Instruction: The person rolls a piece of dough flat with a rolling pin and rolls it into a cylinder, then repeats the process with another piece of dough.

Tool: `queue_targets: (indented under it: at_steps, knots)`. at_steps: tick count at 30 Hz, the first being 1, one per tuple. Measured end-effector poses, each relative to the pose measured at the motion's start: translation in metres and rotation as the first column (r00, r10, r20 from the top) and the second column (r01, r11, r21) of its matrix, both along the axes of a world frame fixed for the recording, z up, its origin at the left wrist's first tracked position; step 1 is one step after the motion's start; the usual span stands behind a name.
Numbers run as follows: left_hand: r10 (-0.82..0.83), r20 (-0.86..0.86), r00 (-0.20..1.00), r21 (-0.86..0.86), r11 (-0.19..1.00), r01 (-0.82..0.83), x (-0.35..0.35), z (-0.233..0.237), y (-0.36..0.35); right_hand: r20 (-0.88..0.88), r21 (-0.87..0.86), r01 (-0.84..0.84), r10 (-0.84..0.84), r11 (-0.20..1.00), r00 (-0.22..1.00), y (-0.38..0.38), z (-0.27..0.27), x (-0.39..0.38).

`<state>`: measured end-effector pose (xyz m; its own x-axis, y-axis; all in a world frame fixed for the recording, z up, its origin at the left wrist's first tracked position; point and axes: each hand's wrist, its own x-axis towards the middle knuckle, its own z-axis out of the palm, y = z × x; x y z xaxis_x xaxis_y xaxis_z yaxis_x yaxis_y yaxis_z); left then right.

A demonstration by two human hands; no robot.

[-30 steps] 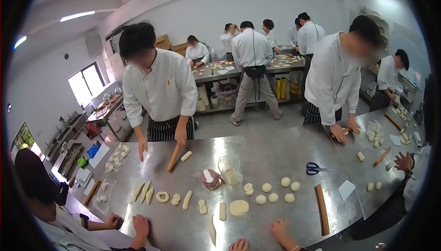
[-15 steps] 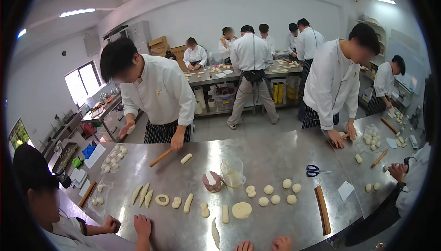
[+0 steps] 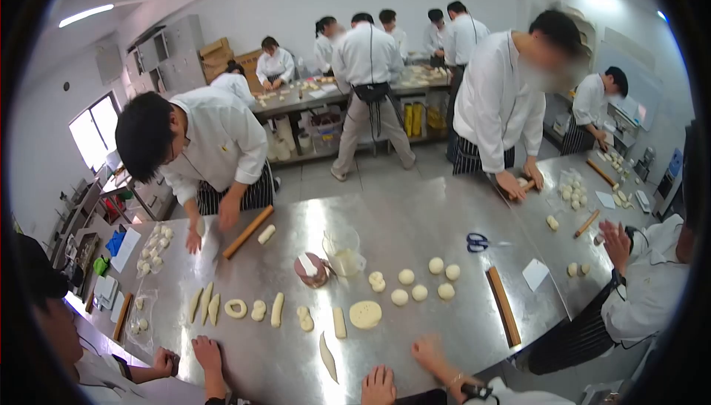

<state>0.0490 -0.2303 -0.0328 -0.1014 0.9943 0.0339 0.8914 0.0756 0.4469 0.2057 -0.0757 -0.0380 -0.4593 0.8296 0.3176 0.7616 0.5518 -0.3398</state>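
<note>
My left hand [image 3: 379,386] rests at the near table edge, its fingers lying on the metal with nothing in them. To its right, my right hand [image 3: 431,354] reaches over the tabletop; its fingers are smeared by motion, and no object shows in it. A long pointed dough piece [image 3: 328,357] lies left of my left hand. Beyond are a flat round of dough [image 3: 365,314] and a short dough log [image 3: 340,323]. Several dough balls [image 3: 420,292] sit farther off. A wooden rolling pin [image 3: 503,306] lies to the right of my right hand.
Shaped dough pieces, including a dough ring [image 3: 235,309], form a row at left. A brown tub [image 3: 312,268] stands beside a clear jug [image 3: 346,257]. Scissors [image 3: 485,242] and a white scraper [image 3: 535,274] lie at right. Several co-workers in white jackets surround the table.
The camera view has shifted. My right hand has moved forward over the table. The co-worker across at left has let go of a rolling pin, which lies on the table.
</note>
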Motion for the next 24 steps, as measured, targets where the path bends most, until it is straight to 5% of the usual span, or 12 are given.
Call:
queue_targets:
  at_steps: [2,5,9,12,15,18,20,21,24]
  knots:
    - [-0.051,-0.170,0.984,0.177,0.981,0.082,-0.007,0.038,0.001,-0.188,0.112,0.084,-0.062,0.990,0.980,0.020,0.005,0.028]
    - [-0.084,-0.120,0.989,0.145,0.984,0.101,-0.008,0.046,0.003,-0.394,-0.019,0.126,-0.123,0.992,0.911,-0.052,0.009,0.042]
    - [-0.078,-0.118,0.990,0.114,0.989,0.091,-0.006,0.039,0.003,-0.104,0.017,-0.064,0.065,0.998,0.992,-0.034,0.038,-0.003]
    - [-0.083,-0.124,0.989,0.111,0.989,0.097,-0.006,0.045,-0.001,-0.144,-0.008,0.069,-0.070,0.998,0.987,-0.004,0.036,0.023]
    - [-0.064,-0.142,0.988,0.090,0.993,0.077,-0.006,0.046,0.006,-0.378,0.046,0.000,0.018,0.999,0.926,-0.040,0.029,0.045]
    - [-0.076,-0.074,0.994,0.144,0.986,0.086,-0.013,0.018,-0.004,-0.167,0.050,-0.179,0.185,0.983,0.968,-0.045,0.016,-0.007]
    - [-0.063,-0.113,0.992,0.299,0.949,0.094,-0.019,-0.013,-0.004,-0.192,0.067,-0.048,0.060,0.997,0.980,0.009,0.027,-0.009]
    - [-0.108,-0.203,0.973,0.049,0.992,0.120,-0.011,0.045,-0.002,-0.224,0.059,0.081,-0.066,0.995,0.972,0.018,0.035,0.009]
    - [-0.184,-0.187,0.965,0.041,0.980,0.194,-0.005,0.065,0.006,-0.514,-0.166,0.202,-0.260,0.965,0.817,-0.026,0.005,0.052]
